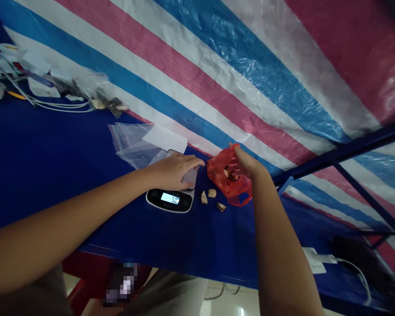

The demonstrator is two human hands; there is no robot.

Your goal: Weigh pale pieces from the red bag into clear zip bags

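Note:
My left hand (179, 171) lies palm down over the digital kitchen scale (151, 202), its fingers stretched out and the thumb apart. Under that hand, clear plastic (191, 177) shows on the weighing surface. The lit display (170, 199) reads 5.0. To the right, my right hand (242, 161) reaches into the mouth of a red plastic bag (217, 169), fingers extended and partly covered by the film. Dark-and-cream pieces (230, 173) lie inside the bag near the fingertips. Between scale and bag, three similar pieces (212, 193) rest on the blue table.
Clear zip bags (130, 142) and a white sheet (166, 138) lie behind the scale. Bagged items and cables (69, 103) crowd the back left. A striped tarp (197, 87) rises behind. At right are a metal frame (342, 153) and a white power strip (314, 260).

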